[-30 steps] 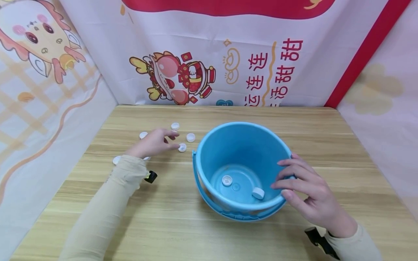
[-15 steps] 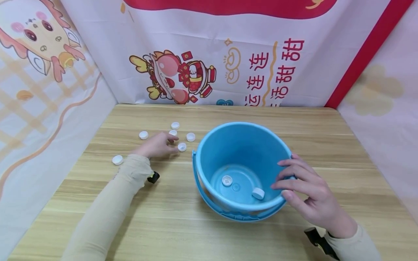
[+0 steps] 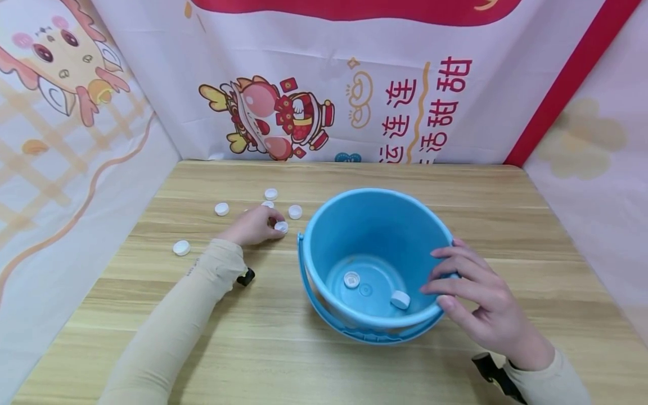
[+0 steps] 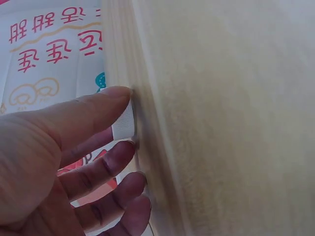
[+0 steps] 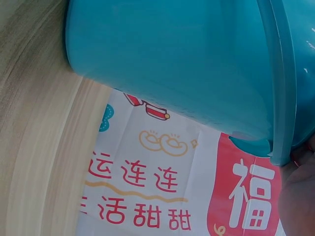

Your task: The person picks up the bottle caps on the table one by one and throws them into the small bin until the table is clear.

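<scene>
My left hand (image 3: pixel 253 225) is at the table's left side, thumb and index finger pinching a white bottle cap (image 3: pixel 281 227). In the left wrist view the ribbed side of that bottle cap (image 4: pixel 123 123) shows between thumb and fingers, close over the wood. A blue bucket (image 3: pixel 377 225) stands upright right of it, with two white caps, one face up (image 3: pixel 351 280) and one on its side (image 3: pixel 400 300), on its floor. My right hand (image 3: pixel 476 292) grips the bucket's right rim, fingers over the edge and thumb outside.
More white caps lie around my left hand: a cap at the back (image 3: pixel 270 194), a cap nearer the bucket (image 3: pixel 295 212), and a cap at far left (image 3: pixel 181 248). The bucket's handle (image 3: pixel 374 337) hangs down in front. A printed cloth (image 3: pixel 385 50) hangs behind the wooden table.
My left hand has moved slightly right and closed its thumb and finger around the bottle cap. The right hand and bucket have stayed put.
</scene>
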Demonstrator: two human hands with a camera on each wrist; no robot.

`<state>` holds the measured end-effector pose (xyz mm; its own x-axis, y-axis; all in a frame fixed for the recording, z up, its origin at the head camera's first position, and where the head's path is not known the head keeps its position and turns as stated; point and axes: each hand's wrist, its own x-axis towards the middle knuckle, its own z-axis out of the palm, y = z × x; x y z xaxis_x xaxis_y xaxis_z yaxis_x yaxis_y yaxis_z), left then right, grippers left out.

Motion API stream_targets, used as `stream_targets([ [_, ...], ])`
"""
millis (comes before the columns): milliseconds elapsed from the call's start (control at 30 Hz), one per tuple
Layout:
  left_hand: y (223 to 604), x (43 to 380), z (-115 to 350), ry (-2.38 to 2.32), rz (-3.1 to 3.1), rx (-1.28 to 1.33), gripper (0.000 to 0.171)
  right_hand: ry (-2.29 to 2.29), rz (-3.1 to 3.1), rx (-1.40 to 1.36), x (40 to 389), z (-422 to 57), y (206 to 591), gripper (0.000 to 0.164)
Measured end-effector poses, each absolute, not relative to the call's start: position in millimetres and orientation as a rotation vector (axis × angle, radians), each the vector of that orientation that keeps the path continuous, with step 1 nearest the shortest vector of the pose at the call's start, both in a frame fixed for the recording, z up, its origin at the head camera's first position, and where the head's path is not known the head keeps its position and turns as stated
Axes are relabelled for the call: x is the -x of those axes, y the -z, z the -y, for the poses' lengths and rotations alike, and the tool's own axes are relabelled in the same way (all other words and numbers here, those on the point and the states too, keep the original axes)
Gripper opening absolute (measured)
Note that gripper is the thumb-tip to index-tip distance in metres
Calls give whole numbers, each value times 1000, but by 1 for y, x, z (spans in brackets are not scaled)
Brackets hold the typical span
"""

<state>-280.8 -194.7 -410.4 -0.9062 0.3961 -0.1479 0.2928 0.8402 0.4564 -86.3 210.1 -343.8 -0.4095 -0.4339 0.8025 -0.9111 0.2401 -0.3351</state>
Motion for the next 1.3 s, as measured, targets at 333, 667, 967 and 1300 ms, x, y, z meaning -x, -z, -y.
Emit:
stream_targets([
  [333, 409, 279, 191, -617, -2786, -467, 28, -1110, 1953, -1224, 86, -210, 344, 31],
  [667, 403, 271, 185, -600, -2798, -446, 25, -1112, 1974, -1206, 84, -213, 346, 30],
  [967, 401, 270, 185, -598, -2788, -428, 27, -1095, 1969, -1208, 84, -213, 346, 31],
  [1300, 405, 270, 188, -589, -2810, -471, 26, -1085, 1949, -1238, 87, -217, 350, 25],
])
